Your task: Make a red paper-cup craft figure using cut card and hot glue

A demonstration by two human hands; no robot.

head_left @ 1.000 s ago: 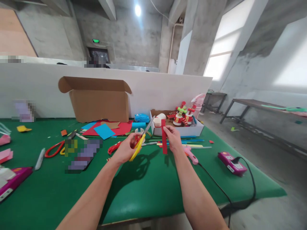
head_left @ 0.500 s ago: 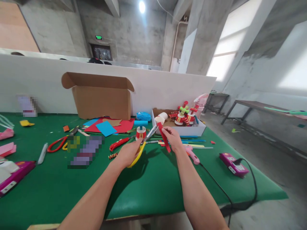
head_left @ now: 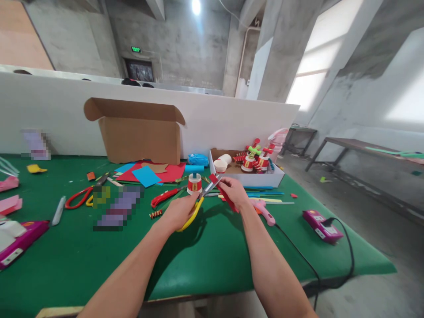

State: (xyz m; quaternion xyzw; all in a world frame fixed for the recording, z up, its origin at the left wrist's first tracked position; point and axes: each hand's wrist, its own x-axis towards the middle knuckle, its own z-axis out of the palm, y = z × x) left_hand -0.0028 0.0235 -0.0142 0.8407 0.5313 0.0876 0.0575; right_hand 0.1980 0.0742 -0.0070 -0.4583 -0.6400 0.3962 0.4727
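My left hand [head_left: 180,211] grips yellow-handled scissors [head_left: 198,204] over the green table [head_left: 205,260], blades pointing up and right. The blade tips meet the upper end of a red paper strip [head_left: 221,191] that my right hand [head_left: 233,192] pinches, tilted to the left. Just behind the blades stands a small red-and-white paper cup figure [head_left: 194,183] on the table.
An open cardboard box [head_left: 139,132] stands at the back with coloured paper sheets [head_left: 149,173] before it. A white tray [head_left: 251,177] holds several cup figures. A pink glue gun [head_left: 263,210], a magenta box [head_left: 321,226] with a black cable, and red scissors [head_left: 77,197] lie around.
The red strip has tipped from upright to slanting left and come lower. The scissors have dropped and their blades now reach the strip's end.
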